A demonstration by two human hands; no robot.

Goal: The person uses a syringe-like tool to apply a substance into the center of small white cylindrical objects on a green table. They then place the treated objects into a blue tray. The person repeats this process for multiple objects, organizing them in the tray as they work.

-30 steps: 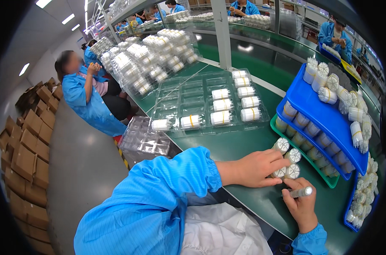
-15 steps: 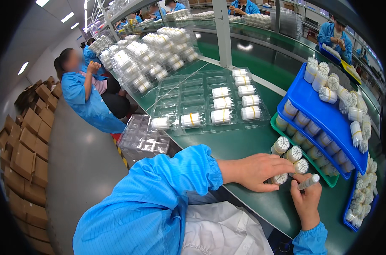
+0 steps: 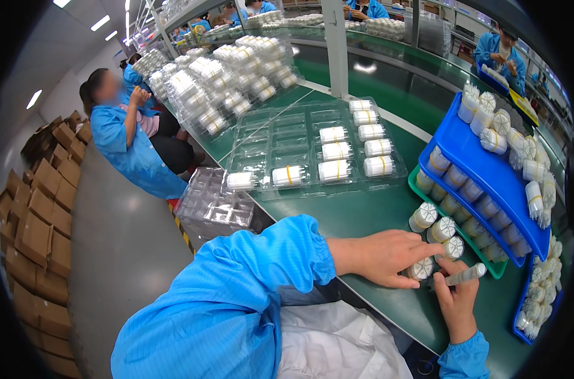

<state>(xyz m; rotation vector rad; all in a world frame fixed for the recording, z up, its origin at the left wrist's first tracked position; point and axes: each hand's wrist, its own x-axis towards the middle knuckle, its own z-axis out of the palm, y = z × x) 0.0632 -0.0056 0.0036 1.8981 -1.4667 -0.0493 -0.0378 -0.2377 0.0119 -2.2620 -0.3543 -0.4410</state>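
Where left hand [image 3: 388,256] covers, cartridge [image 3: 421,268] half-hidden

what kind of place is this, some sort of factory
Most likely a factory packing line: workers in blue coats sit along a long green bench, with clear plastic trays of white cylinders and stacked cardboard boxes.

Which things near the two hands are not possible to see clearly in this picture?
Head view only:
- White cylinder under the left hand: the fingers cover its side.
- Tip of the slim tool in the right hand: too small to identify.
- Lower green tray: mostly hidden by the blue tray.
- White rolls at right: cut off by the dark rim.
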